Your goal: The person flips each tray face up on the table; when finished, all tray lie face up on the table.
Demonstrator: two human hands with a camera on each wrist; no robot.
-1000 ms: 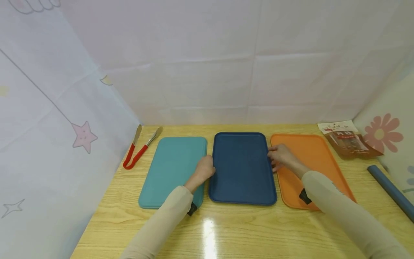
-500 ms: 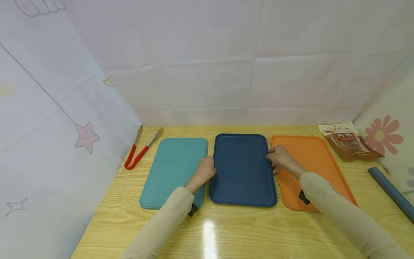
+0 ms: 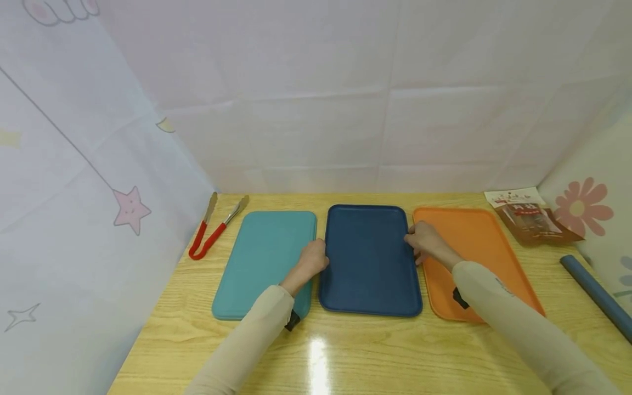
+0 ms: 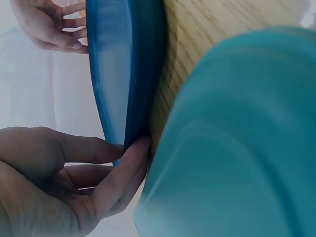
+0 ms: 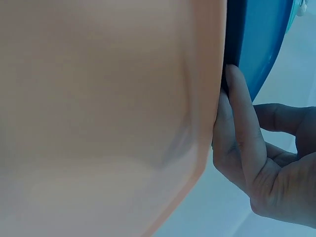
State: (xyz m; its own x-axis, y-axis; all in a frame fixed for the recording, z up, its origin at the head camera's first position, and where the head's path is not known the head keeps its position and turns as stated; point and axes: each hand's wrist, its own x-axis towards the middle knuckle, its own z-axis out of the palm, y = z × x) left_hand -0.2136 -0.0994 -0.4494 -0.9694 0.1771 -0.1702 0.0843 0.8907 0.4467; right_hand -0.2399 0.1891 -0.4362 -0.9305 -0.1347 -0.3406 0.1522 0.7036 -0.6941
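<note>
Left hand (image 3: 312,259), right hand (image 3: 427,241) pinching opposite long rims of blue tray (image 3: 371,258), forearms (image 3: 247,343) angled inward.

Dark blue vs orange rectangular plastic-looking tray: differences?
The dark blue rectangular tray is central; the orange rectangular tray sits to its right.
Left grip and right grip hold the dark blue tray's sides, not the orange tray's.
The cream right sleeve crosses above the orange tray, not the dark blue tray.
Shared: rounded corners, raised rims.

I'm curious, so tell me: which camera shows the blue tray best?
The head view: the blue tray shows nearly whole. The left wrist view shows only a part; the right wrist view, just a strip beyond the orange tray.
</note>
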